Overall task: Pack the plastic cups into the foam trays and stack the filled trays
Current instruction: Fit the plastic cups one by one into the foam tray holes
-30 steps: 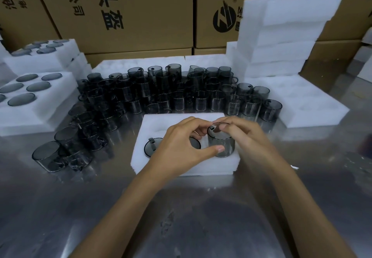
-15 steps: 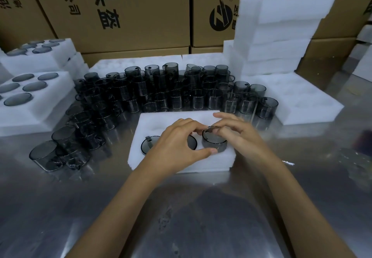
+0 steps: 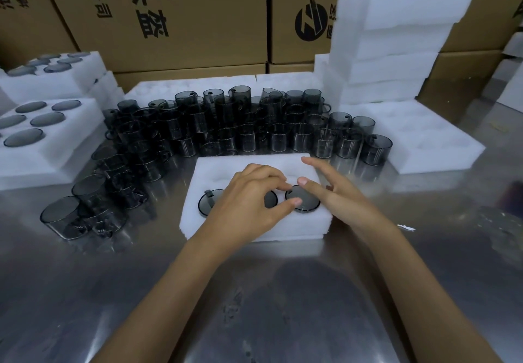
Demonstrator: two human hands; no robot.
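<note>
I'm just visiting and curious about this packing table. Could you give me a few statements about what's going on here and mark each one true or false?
1. The foam tray under the hands has cups in its near row. True.
2. The right hand is lifting a cup high above the tray. False: the cup sits sunk in its hole.
3. Loose dark cups crowd the table behind the tray. True.
4. The foam stack stands at the left. False: it is at the right.
5. The left hand rests on the tray. True.
</note>
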